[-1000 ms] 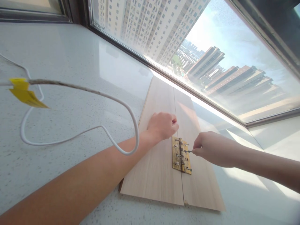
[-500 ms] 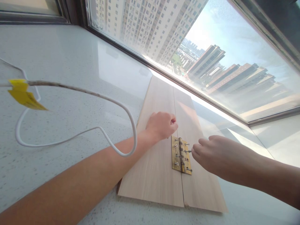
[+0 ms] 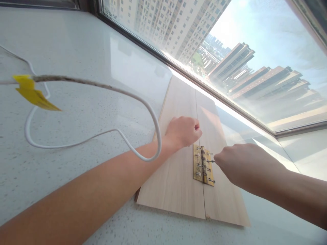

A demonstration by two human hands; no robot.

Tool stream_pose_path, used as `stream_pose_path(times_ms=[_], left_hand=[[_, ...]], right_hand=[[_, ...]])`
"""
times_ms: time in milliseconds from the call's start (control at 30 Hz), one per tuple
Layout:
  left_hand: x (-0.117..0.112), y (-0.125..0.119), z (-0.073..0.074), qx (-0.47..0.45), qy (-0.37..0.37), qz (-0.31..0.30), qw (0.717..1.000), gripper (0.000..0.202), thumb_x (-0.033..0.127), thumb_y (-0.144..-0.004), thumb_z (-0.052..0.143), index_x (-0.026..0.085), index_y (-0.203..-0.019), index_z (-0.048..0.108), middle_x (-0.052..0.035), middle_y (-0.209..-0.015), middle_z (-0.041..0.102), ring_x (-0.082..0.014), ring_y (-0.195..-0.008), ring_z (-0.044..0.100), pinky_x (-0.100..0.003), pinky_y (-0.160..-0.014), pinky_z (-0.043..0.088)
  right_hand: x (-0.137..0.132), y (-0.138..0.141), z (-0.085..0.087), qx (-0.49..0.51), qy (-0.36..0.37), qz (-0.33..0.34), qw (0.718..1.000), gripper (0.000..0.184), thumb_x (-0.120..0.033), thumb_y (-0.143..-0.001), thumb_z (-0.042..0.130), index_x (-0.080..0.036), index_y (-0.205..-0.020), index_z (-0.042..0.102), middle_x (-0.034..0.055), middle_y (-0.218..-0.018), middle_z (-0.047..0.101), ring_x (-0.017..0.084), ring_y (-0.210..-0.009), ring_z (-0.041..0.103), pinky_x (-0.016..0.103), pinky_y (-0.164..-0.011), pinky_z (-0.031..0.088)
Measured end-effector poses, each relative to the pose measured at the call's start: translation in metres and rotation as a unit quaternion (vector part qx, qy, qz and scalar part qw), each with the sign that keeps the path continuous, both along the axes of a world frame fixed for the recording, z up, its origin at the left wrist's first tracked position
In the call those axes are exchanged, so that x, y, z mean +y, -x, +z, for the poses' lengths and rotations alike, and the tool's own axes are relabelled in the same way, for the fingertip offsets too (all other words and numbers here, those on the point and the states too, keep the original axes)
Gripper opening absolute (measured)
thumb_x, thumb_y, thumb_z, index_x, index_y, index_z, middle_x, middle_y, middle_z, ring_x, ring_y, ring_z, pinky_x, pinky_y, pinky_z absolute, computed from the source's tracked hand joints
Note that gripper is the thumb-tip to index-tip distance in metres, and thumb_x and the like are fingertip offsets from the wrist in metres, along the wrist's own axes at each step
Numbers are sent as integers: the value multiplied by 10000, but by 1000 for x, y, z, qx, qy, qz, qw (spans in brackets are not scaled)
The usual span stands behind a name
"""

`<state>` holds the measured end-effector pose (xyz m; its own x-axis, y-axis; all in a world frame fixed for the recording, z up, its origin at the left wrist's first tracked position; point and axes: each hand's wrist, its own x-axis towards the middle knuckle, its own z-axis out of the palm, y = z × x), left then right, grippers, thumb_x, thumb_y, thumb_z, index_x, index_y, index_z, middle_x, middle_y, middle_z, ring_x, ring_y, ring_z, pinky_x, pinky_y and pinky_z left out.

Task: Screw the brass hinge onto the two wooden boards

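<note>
Two pale wooden boards, a left board [image 3: 176, 190] and a right board [image 3: 224, 204], lie side by side with a narrow seam between them. A brass hinge [image 3: 203, 175] lies over the seam, with several screws standing up from its leaves. My right hand [image 3: 242, 163] is closed round a screwdriver [image 3: 211, 161]; only its thin metal shaft shows, pointing at the hinge's right leaf, and the handle is hidden. My left hand [image 3: 182, 131] is a fist resting on the left board, just beyond the hinge. What it holds, if anything, is hidden.
A white cable [image 3: 155, 126] with a yellow tag [image 3: 33, 93] loops in front of my left forearm. The boards lie on a speckled white sill [image 3: 76, 115]. A window frame [image 3: 184, 73] runs along the boards' far end, with tall buildings outside.
The whole view has shifted, so the boards and hinge appear slightly higher and further right. My right hand has turned, its fingers now more hidden behind its back. My left fist stays on the board.
</note>
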<state>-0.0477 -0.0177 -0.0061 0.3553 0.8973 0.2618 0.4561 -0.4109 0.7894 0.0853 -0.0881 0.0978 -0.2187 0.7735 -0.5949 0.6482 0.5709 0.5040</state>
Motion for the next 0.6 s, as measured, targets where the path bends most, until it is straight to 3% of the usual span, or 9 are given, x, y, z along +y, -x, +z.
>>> stream_pose_path(times_ms=[200, 400, 600], left_hand=[[-1, 0, 1, 6, 6, -1, 1000, 188, 251, -794, 511, 200, -799, 692, -19, -772, 703, -183, -733, 612, -362, -791, 463], [0, -1, -1, -6, -5, 1, 1000, 189, 261, -790, 509, 203, -771, 688, -10, -752, 701, -179, -715, 603, -364, -777, 458], [0, -2, -1, -1, -4, 5, 1000, 189, 260, -799, 510, 197, -781, 688, -14, -749, 698, -175, -706, 598, -350, -771, 459]], right_hand=[[10, 7, 2, -41, -18, -115, 992, 294, -134, -781, 541, -193, -500, 481, 51, -556, 525, 175, -456, 485, 301, -441, 291], [13, 5, 5, 22, -33, -246, 968, 243, -260, -814, 534, -214, -602, 642, 68, -686, 628, 213, -573, 567, 320, -502, 385], [22, -7, 17, 70, -6, -262, 963, 211, -302, -775, 554, -231, -617, 675, 48, -690, 648, 196, -561, 566, 318, -507, 396]])
